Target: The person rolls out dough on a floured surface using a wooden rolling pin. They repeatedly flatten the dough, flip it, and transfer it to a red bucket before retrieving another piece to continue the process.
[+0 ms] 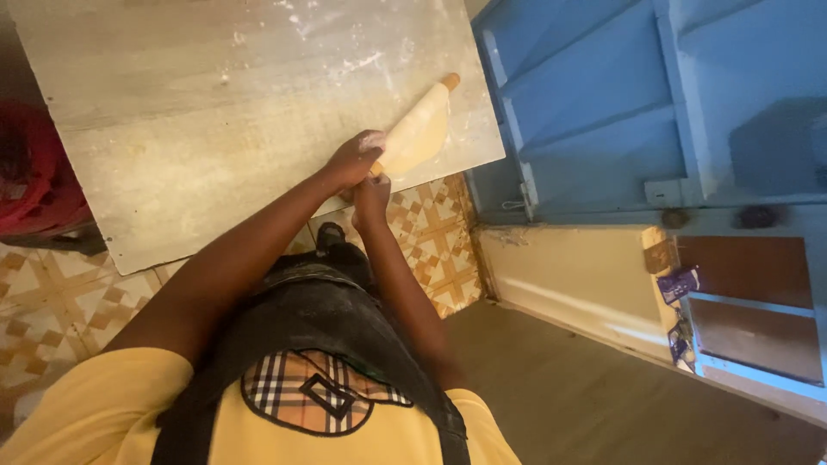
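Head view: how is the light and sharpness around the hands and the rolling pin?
Head view: warm, dim light; left hand and right hand are slightly soft but readable at the dough-wrapped rolling pin; floury table is evenly lit without glare; wide-angle bending tilts the blue door; left edge falls dark.

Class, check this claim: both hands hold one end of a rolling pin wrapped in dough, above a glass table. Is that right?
Not quite. The head view shows a pale wooden table, not glass. The rest stands: left hand and right hand hold one end of the rolling pin, wrapped in dough.

Both hands (pixel 362 172) grip rolling pin (pixel 419 131) w/ dough, table (pixel 215 129) edge.
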